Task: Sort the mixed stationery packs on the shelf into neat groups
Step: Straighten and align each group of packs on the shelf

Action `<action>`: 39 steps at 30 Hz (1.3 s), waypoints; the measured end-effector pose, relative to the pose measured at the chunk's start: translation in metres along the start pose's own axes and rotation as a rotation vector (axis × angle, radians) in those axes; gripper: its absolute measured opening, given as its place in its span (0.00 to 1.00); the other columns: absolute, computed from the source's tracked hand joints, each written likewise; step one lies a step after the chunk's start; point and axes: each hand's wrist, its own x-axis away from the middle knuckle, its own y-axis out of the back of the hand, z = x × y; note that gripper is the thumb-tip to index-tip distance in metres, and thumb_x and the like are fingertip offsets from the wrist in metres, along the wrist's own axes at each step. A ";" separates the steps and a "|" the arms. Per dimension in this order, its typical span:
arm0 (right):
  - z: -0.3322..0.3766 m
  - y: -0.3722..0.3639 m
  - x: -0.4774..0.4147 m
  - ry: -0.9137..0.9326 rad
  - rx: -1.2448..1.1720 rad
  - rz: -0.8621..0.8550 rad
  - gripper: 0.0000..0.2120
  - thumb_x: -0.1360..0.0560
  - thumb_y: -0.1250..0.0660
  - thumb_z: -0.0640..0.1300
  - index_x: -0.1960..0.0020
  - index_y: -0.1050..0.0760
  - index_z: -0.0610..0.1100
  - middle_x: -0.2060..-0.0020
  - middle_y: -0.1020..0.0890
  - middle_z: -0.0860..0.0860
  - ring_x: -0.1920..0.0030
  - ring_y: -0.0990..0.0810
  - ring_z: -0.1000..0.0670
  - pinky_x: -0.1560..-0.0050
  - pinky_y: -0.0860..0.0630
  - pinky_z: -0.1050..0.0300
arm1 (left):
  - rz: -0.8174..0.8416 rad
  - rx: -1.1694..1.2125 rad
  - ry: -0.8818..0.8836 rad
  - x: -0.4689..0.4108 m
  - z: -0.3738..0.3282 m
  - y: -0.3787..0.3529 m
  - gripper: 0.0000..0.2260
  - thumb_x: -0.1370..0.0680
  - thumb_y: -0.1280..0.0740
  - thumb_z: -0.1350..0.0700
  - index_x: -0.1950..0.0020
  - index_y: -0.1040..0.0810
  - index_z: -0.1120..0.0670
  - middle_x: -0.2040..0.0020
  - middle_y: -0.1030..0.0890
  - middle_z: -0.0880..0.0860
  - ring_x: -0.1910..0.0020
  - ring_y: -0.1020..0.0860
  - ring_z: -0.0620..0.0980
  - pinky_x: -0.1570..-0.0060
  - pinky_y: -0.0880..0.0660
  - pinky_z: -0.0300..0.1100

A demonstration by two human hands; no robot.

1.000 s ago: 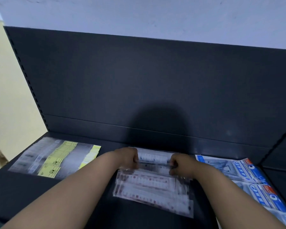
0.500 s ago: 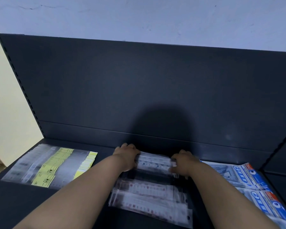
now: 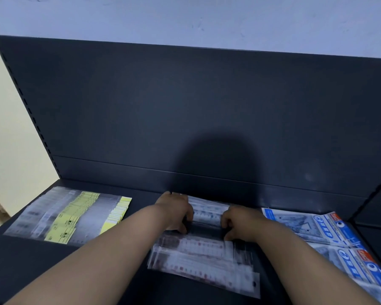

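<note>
Left hand [image 3: 174,213] and right hand [image 3: 240,223] grip, fingers curled, the ends of a clear plastic ruler pack [image 3: 207,211] at the back of the dark metal shelf [image 3: 31,260]. The next move is likely aligning it with the matching packs [image 3: 202,258] in front.

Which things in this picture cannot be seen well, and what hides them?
1. Head view: the rear clear pack, ends covered by the left hand and right hand.
2. Head view: print on the front clear packs, blurred.
3. Head view: the blue packs, cut off by right and bottom edges.
4. Head view: text on the yellow-label packs, blurred.
</note>
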 end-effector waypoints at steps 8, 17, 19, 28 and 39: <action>0.009 0.000 0.003 -0.052 0.018 0.074 0.10 0.31 0.28 0.49 0.65 0.30 0.53 0.54 0.23 0.54 0.48 0.22 0.49 0.54 0.29 0.60 | 0.063 0.177 0.077 0.010 0.000 -0.002 0.15 0.26 0.31 0.47 0.42 0.24 0.50 0.39 0.26 0.51 0.39 0.28 0.53 0.41 0.32 0.43; 0.012 0.001 0.005 -0.070 0.044 0.078 0.08 0.30 0.30 0.50 0.51 0.25 0.55 0.45 0.21 0.54 0.47 0.22 0.50 0.53 0.30 0.62 | 0.057 0.295 0.100 0.017 0.011 -0.010 0.16 0.27 0.30 0.47 0.43 0.25 0.49 0.39 0.28 0.49 0.40 0.28 0.51 0.45 0.32 0.40; 0.011 0.004 0.006 -0.082 -0.001 0.060 0.08 0.31 0.29 0.49 0.57 0.28 0.55 0.48 0.21 0.54 0.53 0.23 0.52 0.56 0.31 0.62 | 0.038 0.358 0.099 0.017 0.013 -0.010 0.13 0.27 0.29 0.49 0.46 0.26 0.50 0.43 0.27 0.48 0.43 0.27 0.50 0.50 0.33 0.38; -0.016 0.018 0.003 -0.099 -0.664 -0.184 0.09 0.31 0.27 0.38 0.60 0.26 0.49 0.64 0.20 0.48 0.64 0.20 0.49 0.61 0.25 0.59 | -0.147 1.022 0.183 0.018 0.047 -0.015 0.09 0.27 0.28 0.58 0.55 0.26 0.47 0.55 0.23 0.53 0.58 0.24 0.48 0.51 0.28 0.39; -0.020 0.025 0.030 -0.123 -0.770 0.270 0.07 0.30 0.28 0.38 0.57 0.24 0.48 0.65 0.20 0.52 0.68 0.24 0.56 0.66 0.27 0.63 | 0.236 1.150 0.100 0.042 0.052 -0.003 0.08 0.27 0.30 0.63 0.52 0.24 0.53 0.63 0.20 0.47 0.65 0.23 0.40 0.69 0.32 0.32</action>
